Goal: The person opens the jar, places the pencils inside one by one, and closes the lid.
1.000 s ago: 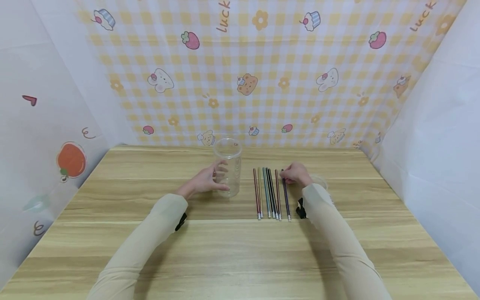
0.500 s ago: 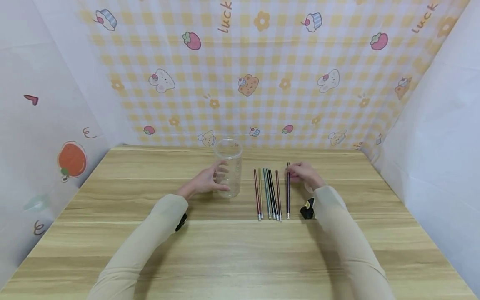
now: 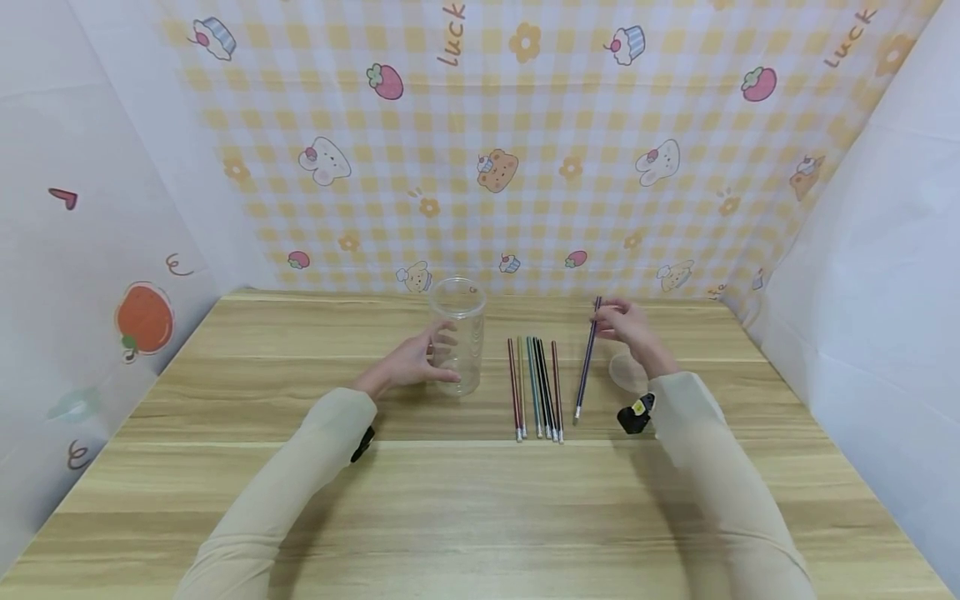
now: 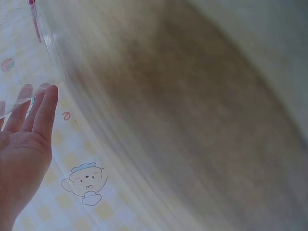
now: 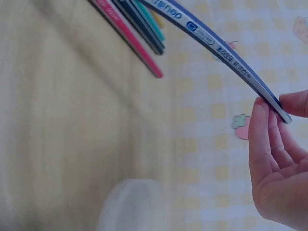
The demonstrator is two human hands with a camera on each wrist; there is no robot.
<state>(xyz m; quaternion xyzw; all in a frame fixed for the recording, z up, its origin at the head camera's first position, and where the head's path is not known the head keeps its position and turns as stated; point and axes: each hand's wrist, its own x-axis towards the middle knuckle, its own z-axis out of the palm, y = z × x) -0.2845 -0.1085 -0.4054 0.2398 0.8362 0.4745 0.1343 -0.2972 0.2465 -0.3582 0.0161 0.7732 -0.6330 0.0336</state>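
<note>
Across a wood-grain table point(image 3: 480, 508), our right hand point(image 3: 630, 327) pinches a dark pencil point(image 3: 587, 362) near one end between thumb and fingertips, its eraser end slanting down towards us, perhaps to leave most of its length free. Our left hand point(image 3: 405, 364) curls fingers and thumb around an upright clear jar point(image 3: 467, 342), seemingly to steady it; how firmly, we cannot tell. More pencils point(image 3: 542, 387) lie in a row between jar and right hand, likely for easy picking. Our right wrist partly hides a round, clear lid-like piece point(image 3: 625, 372); blur fills much of the left wrist view.
</note>
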